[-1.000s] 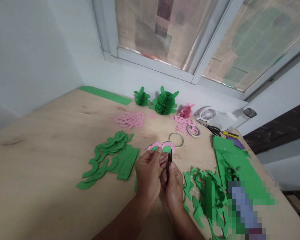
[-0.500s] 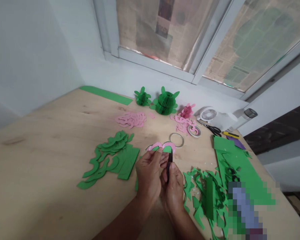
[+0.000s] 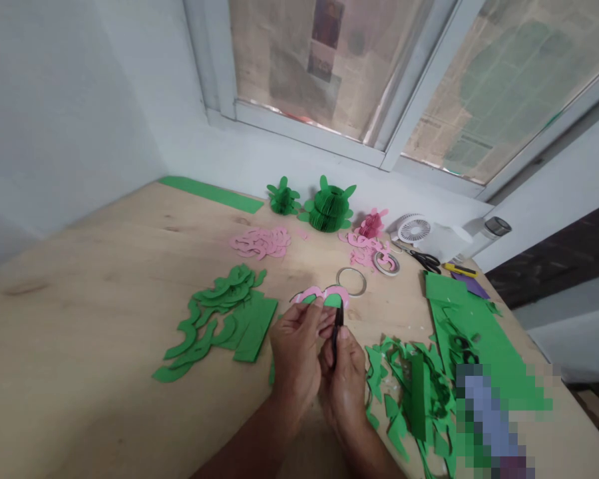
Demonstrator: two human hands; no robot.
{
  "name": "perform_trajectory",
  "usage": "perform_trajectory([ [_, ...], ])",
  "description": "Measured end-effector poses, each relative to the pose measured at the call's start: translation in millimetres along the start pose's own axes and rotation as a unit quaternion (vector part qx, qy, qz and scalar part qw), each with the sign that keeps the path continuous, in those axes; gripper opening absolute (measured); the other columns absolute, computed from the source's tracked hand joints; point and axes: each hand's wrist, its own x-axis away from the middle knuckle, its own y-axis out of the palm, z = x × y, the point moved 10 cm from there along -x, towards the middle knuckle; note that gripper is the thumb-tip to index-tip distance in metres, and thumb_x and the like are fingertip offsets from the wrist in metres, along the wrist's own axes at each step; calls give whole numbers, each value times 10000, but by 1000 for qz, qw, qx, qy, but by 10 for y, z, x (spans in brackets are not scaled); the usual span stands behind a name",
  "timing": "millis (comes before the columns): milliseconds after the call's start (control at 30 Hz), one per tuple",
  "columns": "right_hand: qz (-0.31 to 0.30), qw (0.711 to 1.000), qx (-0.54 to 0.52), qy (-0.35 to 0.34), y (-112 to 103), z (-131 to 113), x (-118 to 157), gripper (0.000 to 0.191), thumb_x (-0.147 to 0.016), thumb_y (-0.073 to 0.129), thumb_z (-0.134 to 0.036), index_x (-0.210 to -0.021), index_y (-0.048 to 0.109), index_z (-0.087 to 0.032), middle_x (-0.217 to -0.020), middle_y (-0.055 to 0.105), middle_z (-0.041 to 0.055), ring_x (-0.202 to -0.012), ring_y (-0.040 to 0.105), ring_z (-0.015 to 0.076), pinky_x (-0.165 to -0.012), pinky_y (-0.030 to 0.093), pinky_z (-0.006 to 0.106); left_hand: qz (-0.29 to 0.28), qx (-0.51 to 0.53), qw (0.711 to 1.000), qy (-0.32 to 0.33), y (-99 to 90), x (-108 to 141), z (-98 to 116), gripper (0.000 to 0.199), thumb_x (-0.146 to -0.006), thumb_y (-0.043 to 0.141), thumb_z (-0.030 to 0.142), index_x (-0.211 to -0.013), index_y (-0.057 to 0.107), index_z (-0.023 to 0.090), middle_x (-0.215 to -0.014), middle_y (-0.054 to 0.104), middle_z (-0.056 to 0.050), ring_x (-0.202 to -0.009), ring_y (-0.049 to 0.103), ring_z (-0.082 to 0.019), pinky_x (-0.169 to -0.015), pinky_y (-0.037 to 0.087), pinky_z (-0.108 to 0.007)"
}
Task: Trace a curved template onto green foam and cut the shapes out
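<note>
Between the fingers and thumb of my left hand (image 3: pixel 295 346) is a wavy pink paper cutout (image 3: pixel 336 291) laid against a piece of green paper (image 3: pixel 332 301). My right hand (image 3: pixel 348 376) grips small dark scissors (image 3: pixel 338 326), their blades pointing up at the right end of the two papers. Most of the scissors' handles are hidden by the fingers. Both hands are close together over the wooden table. To their left lies a pile of green curved cutouts (image 3: pixel 234 286), partly on flat green paper pieces (image 3: pixel 258 329).
Green paper scraps (image 3: pixel 419 392) and a large green sheet (image 3: pixel 499 359) cover the right side. Behind are pink cutouts (image 3: pixel 262 241), a thin ring (image 3: pixel 351 281), a tape roll (image 3: pixel 386 263), black scissors (image 3: pixel 426 260), green paper figures (image 3: pixel 329 206) and a small white fan (image 3: pixel 413 229).
The camera view has shifted very slightly. Both hands keep the same hold, and the scissor blades stay at the papers' right end.
</note>
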Motion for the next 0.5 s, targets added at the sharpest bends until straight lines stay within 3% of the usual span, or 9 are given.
perform_trajectory([
  [500, -3, 1000, -26, 11, -28, 95, -18, 477, -815, 538, -574, -551, 415, -196, -419, 315, -87, -396, 202, 73, -387, 146, 222, -12, 16, 1000, -16, 27, 32, -14, 190, -621, 730, 262, -599, 572, 159, -560, 668, -16, -620, 691, -189, -614, 547, -279],
])
